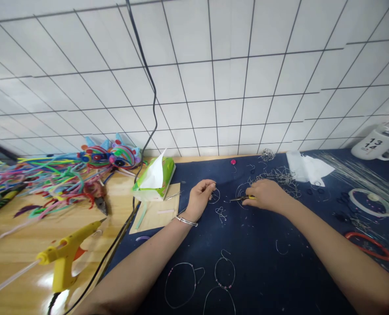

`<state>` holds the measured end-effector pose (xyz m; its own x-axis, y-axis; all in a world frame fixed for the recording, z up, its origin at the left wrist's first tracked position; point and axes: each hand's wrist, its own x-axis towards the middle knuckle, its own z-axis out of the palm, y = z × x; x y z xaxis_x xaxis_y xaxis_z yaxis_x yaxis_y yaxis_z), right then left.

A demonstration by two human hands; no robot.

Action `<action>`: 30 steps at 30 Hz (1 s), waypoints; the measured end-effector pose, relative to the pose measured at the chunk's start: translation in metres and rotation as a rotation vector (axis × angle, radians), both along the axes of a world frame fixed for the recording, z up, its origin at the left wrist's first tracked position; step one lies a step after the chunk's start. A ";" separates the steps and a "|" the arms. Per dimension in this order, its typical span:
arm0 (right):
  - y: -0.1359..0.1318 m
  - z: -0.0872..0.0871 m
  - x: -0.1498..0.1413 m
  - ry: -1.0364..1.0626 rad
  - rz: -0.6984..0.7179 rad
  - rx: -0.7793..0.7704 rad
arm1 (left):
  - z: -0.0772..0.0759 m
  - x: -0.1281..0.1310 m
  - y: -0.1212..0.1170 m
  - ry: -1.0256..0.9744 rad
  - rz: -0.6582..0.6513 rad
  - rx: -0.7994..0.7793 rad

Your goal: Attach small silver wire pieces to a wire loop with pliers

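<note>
My left hand, with a silver bangle at the wrist, is closed in a pinch on a small wire loop above the dark blue cloth. My right hand is closed round small yellow-handled pliers, whose tip points left toward the loop. A bent scrap of wire lies just below the two hands. Three finished wire hoops with beads lie on the cloth near my forearms.
A yellow glue gun and a black cable lie on the wooden table at left, behind them a heap of coloured pipe cleaners and a tissue pack. Tangled wire, straight wires, a wire spool, red-handled cutters and a white mug are at right.
</note>
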<state>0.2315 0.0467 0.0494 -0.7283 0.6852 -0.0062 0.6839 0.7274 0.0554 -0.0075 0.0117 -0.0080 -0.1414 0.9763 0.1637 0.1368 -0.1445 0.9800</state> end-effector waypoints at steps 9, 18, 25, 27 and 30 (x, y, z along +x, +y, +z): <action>0.005 0.018 0.007 0.118 -0.143 -0.440 | 0.003 0.005 -0.007 0.199 -0.119 0.025; 0.006 0.018 0.009 0.206 -0.153 -0.590 | 0.014 0.012 -0.017 0.448 -0.218 0.313; 0.005 0.020 0.011 0.228 -0.143 -0.637 | 0.014 0.008 -0.019 0.411 -0.248 0.286; 0.005 0.019 0.010 0.233 -0.139 -0.607 | 0.014 0.009 -0.018 0.368 -0.220 0.247; 0.005 0.012 0.006 0.273 -0.127 -0.441 | 0.012 0.008 -0.013 0.187 -0.141 0.111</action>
